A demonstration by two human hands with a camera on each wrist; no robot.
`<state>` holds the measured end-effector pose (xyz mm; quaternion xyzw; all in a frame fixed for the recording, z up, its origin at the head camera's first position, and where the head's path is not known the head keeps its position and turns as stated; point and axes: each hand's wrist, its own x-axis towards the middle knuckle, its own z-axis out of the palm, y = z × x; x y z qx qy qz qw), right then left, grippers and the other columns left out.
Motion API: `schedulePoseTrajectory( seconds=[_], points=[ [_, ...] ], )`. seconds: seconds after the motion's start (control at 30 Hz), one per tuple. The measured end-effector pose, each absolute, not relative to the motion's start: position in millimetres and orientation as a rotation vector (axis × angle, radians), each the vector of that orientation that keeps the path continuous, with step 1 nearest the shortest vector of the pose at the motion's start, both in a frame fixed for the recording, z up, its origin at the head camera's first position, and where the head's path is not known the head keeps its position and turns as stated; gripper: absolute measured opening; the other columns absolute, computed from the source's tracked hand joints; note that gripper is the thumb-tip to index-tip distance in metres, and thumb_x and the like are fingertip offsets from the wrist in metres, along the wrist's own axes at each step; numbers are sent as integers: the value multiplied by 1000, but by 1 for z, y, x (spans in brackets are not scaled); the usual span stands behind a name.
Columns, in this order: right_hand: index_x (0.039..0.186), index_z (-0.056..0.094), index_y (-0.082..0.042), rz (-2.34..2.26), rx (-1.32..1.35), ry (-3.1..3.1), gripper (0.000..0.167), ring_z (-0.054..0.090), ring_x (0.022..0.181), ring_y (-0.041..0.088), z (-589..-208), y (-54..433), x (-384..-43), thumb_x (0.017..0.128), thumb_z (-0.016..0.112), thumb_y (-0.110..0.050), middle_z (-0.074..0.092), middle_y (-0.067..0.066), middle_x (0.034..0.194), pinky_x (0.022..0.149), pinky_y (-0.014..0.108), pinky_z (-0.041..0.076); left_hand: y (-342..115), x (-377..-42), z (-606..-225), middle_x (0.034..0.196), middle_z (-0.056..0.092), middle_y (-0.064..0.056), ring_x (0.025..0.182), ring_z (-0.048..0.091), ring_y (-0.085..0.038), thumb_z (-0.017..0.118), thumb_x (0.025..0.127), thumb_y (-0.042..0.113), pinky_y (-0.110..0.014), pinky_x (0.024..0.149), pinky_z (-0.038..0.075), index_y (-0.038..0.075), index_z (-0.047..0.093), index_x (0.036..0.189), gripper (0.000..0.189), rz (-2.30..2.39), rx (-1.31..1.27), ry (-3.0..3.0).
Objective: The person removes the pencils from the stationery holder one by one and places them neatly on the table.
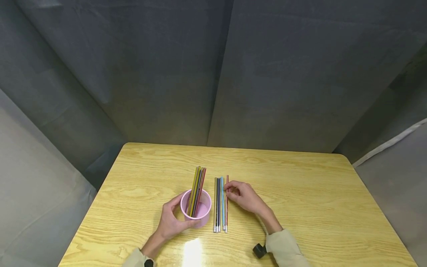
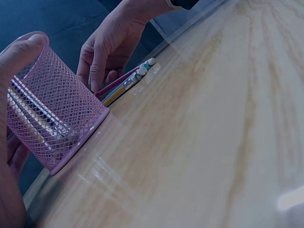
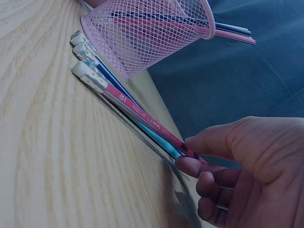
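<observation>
My left hand (image 1: 171, 221) curls round a pink mesh pencil cup (image 2: 64, 102), thumb at the rim. Several pencils (image 1: 197, 191) lean inside it, yellow, dark and red among them. To the right of the cup, a red pencil (image 3: 137, 110) is pinched between the thumb and forefinger of my right hand (image 1: 245, 197). Its white eraser end points toward me. Between cup and red pencil, a light blue pencil (image 1: 222, 202) and several dark pencils (image 1: 218, 204) lie side by side on the table, eraser ends near me.
The wood-grain table (image 1: 317, 200) has rounded far corners. Dark grey cloth (image 1: 160, 74) hangs behind it, with lighter grey cloth (image 1: 36, 178) at the left. A black wrist device (image 1: 259, 250) sits by the right sleeve.
</observation>
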<state>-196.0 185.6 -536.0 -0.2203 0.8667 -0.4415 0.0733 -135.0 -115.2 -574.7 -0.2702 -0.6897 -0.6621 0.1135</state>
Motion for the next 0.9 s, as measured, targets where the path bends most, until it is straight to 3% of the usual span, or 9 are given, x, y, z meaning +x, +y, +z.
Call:
schedulePoseTrajectory(
  seconds=[0.5, 0.63, 0.8, 0.9],
  points=[
    [120, 72, -2, -1311, -662, 2628, 22, 64, 94, 15, -533, 183, -195, 98, 70, -7, 74, 8, 110, 82, 26, 56, -115, -136, -575, 136, 66, -25, 125, 66, -27, 96, 62, 1, -35, 113, 51, -8, 56, 142, 90, -1937, -801, -2022],
    [121, 72, -4, -1328, -642, 2629, 23, 60, 84, 13, -529, 184, -194, 99, 70, -9, 72, 6, 112, 73, 25, 53, -116, -136, -575, 136, 65, -26, 124, 66, -27, 96, 62, 0, -37, 112, 52, -9, 55, 142, 90, -1951, -812, -2014],
    [123, 72, -5, -1425, -673, 2586, 23, 50, 58, 7, -524, 185, -194, 102, 67, -9, 68, 4, 99, 50, 21, 46, -116, -136, -575, 136, 66, -25, 124, 67, -28, 96, 62, 0, -40, 112, 52, -7, 56, 143, 91, -1953, -807, -2023],
    [124, 73, -6, -1484, -716, 2585, 23, 49, 56, 5, -521, 183, -193, 102, 66, -8, 71, 5, 107, 47, 19, 45, -116, -136, -575, 136, 65, -26, 124, 66, -29, 96, 61, 0, -40, 113, 52, -7, 56, 143, 92, -1956, -808, -2022]
  ],
)
